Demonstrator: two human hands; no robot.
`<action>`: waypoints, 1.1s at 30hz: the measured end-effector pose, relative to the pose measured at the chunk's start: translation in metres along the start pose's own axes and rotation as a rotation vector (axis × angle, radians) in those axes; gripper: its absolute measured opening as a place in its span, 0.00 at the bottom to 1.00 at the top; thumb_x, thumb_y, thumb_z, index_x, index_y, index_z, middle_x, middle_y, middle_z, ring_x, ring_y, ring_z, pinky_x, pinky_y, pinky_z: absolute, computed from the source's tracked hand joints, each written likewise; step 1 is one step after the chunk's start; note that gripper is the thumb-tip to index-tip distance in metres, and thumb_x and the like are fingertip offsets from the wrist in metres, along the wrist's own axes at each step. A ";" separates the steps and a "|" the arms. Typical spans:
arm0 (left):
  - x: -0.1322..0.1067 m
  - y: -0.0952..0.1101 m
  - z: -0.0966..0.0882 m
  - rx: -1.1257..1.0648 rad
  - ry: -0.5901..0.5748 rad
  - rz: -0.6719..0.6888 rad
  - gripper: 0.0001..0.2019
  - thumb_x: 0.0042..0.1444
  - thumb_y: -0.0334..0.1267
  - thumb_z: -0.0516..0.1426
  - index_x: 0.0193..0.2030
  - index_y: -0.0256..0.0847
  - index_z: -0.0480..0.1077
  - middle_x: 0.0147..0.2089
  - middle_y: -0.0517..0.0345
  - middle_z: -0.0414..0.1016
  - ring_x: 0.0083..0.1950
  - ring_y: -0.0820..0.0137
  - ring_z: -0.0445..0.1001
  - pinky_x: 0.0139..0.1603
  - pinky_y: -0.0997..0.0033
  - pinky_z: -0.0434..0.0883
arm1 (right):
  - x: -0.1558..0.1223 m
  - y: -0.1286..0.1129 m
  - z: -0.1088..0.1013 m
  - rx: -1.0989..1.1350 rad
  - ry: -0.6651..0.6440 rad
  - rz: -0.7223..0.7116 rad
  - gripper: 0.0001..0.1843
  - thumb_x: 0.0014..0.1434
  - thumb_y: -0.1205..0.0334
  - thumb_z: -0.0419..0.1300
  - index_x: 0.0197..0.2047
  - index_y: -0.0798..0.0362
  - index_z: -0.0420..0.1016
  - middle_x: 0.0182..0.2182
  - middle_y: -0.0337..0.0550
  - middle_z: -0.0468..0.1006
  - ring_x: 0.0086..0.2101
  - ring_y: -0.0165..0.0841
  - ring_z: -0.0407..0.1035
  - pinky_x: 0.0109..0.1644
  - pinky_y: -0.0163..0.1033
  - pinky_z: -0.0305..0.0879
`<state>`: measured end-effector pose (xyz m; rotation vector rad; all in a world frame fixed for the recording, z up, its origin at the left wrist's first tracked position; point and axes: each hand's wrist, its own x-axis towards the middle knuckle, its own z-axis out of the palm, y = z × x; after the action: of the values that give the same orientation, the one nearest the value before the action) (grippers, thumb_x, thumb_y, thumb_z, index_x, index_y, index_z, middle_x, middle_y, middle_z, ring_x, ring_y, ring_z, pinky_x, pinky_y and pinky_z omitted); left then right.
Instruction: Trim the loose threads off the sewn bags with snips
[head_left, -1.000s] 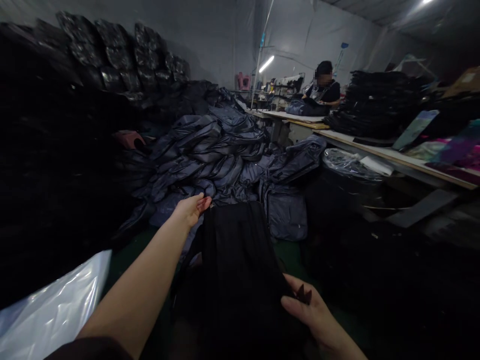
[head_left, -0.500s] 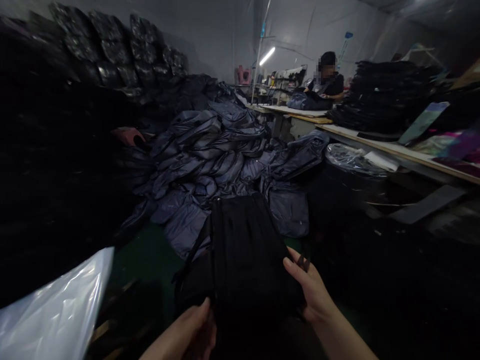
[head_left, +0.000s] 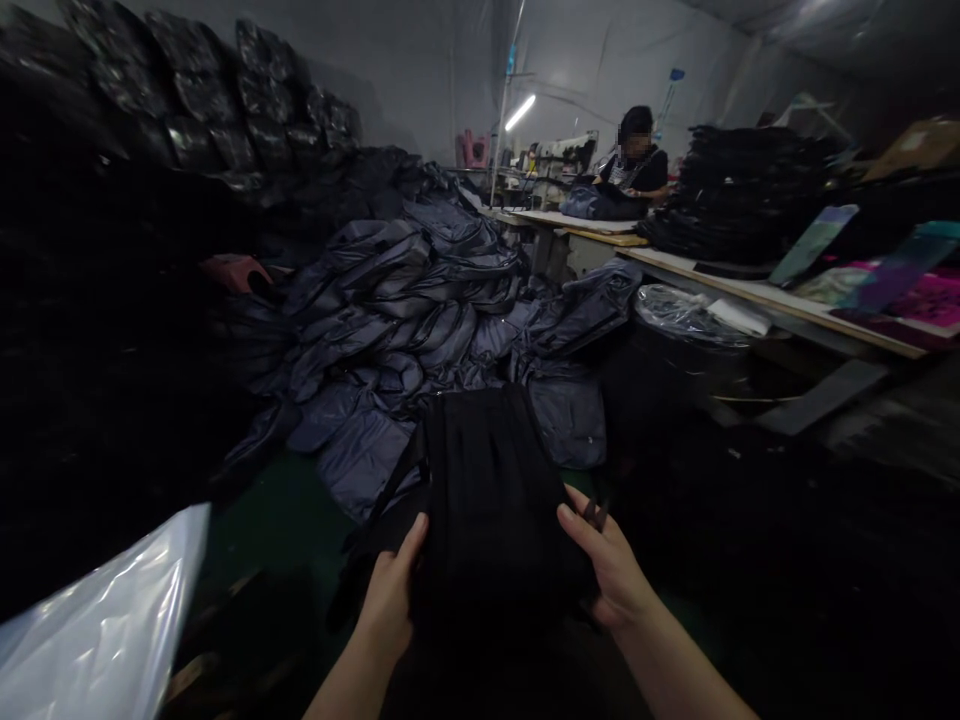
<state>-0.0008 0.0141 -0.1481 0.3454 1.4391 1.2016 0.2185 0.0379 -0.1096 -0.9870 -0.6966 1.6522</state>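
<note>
Facing heaped grey bags (head_left: 420, 300), left hand (head_left: 390, 592) and right hand (head_left: 604, 562) pinch black bag (head_left: 487, 480)

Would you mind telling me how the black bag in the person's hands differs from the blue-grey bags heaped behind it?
Colour: the black bag is plain black; the blue-grey bags are slate blue with a slight sheen.
Pose: the black bag is held flat between the left hand and right hand, one at each side; the blue-grey bags lie overlapping in a heap.
Both look like soft fabric bags.
</note>
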 end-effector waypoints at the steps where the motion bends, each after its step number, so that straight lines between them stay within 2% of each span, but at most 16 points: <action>1: 0.000 0.002 0.001 -0.039 -0.008 -0.030 0.15 0.44 0.51 0.63 0.27 0.41 0.69 0.26 0.54 0.73 0.31 0.63 0.75 0.30 0.66 0.72 | 0.000 0.001 -0.001 -0.001 0.007 -0.004 0.29 0.45 0.52 0.69 0.50 0.51 0.73 0.44 0.48 0.78 0.45 0.45 0.71 0.51 0.49 0.65; 3: -0.001 0.005 0.001 -0.113 -0.001 -0.071 0.13 0.42 0.46 0.65 0.28 0.41 0.71 0.27 0.54 0.75 0.32 0.62 0.75 0.30 0.66 0.73 | 0.000 0.002 -0.003 -0.020 0.003 -0.015 0.28 0.46 0.52 0.69 0.50 0.50 0.73 0.43 0.47 0.78 0.44 0.43 0.71 0.51 0.48 0.65; 5: -0.003 0.006 -0.001 -0.162 0.048 -0.069 0.10 0.42 0.43 0.66 0.26 0.40 0.72 0.23 0.57 0.74 0.28 0.64 0.75 0.27 0.68 0.72 | 0.000 0.002 -0.005 -0.048 -0.033 -0.035 0.27 0.47 0.54 0.69 0.51 0.50 0.72 0.44 0.46 0.78 0.45 0.41 0.71 0.52 0.47 0.63; 8: -0.004 0.004 -0.006 -0.242 0.137 -0.056 0.10 0.42 0.39 0.65 0.20 0.40 0.69 0.15 0.65 0.67 0.19 0.72 0.69 0.20 0.74 0.68 | 0.001 0.001 -0.006 -0.091 -0.079 -0.039 0.26 0.49 0.54 0.67 0.51 0.49 0.71 0.44 0.43 0.77 0.45 0.38 0.70 0.53 0.44 0.62; 10: -0.005 0.002 -0.010 -0.257 0.154 -0.057 0.10 0.42 0.36 0.65 0.19 0.40 0.68 0.13 0.67 0.64 0.17 0.75 0.66 0.18 0.78 0.65 | 0.007 -0.002 -0.005 -0.118 -0.089 -0.022 0.23 0.50 0.53 0.66 0.48 0.49 0.72 0.42 0.41 0.77 0.43 0.36 0.70 0.52 0.42 0.63; 13: -0.008 -0.001 -0.013 -0.212 0.131 -0.049 0.05 0.43 0.34 0.64 0.27 0.40 0.72 0.19 0.65 0.71 0.21 0.73 0.71 0.21 0.76 0.69 | 0.022 -0.009 -0.002 -0.203 -0.068 -0.056 0.16 0.50 0.49 0.65 0.37 0.52 0.74 0.30 0.36 0.76 0.32 0.31 0.69 0.40 0.36 0.65; 15: -0.011 -0.002 -0.013 -0.198 0.117 -0.057 0.06 0.42 0.34 0.64 0.30 0.40 0.73 0.24 0.61 0.76 0.25 0.69 0.74 0.24 0.73 0.72 | 0.035 -0.014 0.000 -0.311 -0.054 -0.093 0.17 0.48 0.49 0.66 0.27 0.54 0.70 0.21 0.32 0.69 0.24 0.26 0.63 0.29 0.32 0.59; 17: -0.013 -0.002 -0.013 -0.189 0.113 -0.069 0.06 0.42 0.34 0.65 0.28 0.41 0.73 0.25 0.60 0.76 0.25 0.68 0.75 0.24 0.72 0.72 | 0.047 -0.020 0.002 -0.390 -0.084 -0.075 0.19 0.47 0.50 0.66 0.22 0.54 0.65 0.17 0.31 0.65 0.20 0.24 0.57 0.24 0.31 0.53; 19: -0.012 -0.003 -0.015 -0.207 0.117 -0.042 0.08 0.41 0.35 0.65 0.21 0.41 0.69 0.18 0.64 0.71 0.19 0.72 0.70 0.19 0.75 0.68 | 0.057 -0.022 0.002 -0.372 -0.107 -0.038 0.20 0.45 0.52 0.67 0.20 0.54 0.62 0.16 0.31 0.63 0.19 0.24 0.56 0.23 0.31 0.52; 22: -0.007 -0.003 -0.018 -0.315 0.159 -0.021 0.17 0.42 0.35 0.65 0.14 0.40 0.60 0.10 0.70 0.59 0.13 0.79 0.61 0.15 0.79 0.62 | 0.072 -0.019 -0.002 -0.285 -0.040 -0.041 0.20 0.43 0.53 0.68 0.19 0.53 0.60 0.16 0.31 0.63 0.19 0.25 0.58 0.24 0.32 0.54; 26: 0.003 0.004 -0.017 -0.383 0.167 -0.040 0.11 0.45 0.34 0.63 0.19 0.39 0.64 0.13 0.69 0.63 0.15 0.79 0.65 0.18 0.80 0.66 | 0.086 -0.011 -0.007 -0.259 0.036 -0.049 0.20 0.44 0.50 0.66 0.21 0.52 0.61 0.17 0.32 0.66 0.19 0.27 0.60 0.26 0.33 0.57; 29: 0.010 0.015 -0.013 -0.400 0.159 -0.028 0.10 0.45 0.34 0.63 0.21 0.40 0.65 0.13 0.70 0.63 0.13 0.80 0.62 0.15 0.81 0.64 | 0.081 -0.012 -0.006 -0.280 -0.011 -0.045 0.19 0.47 0.45 0.63 0.25 0.53 0.66 0.19 0.33 0.67 0.20 0.26 0.60 0.26 0.33 0.56; 33: 0.024 0.034 -0.009 -0.343 0.113 0.040 0.17 0.44 0.40 0.62 0.16 0.41 0.57 0.10 0.69 0.58 0.12 0.79 0.59 0.13 0.80 0.62 | 0.060 -0.012 -0.010 -0.397 -0.134 -0.122 0.18 0.50 0.46 0.62 0.27 0.54 0.70 0.23 0.34 0.68 0.26 0.27 0.61 0.30 0.32 0.56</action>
<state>-0.0301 0.0433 -0.1362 0.0713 1.2958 1.4918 0.2260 0.0980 -0.1209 -1.0903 -1.1848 1.5124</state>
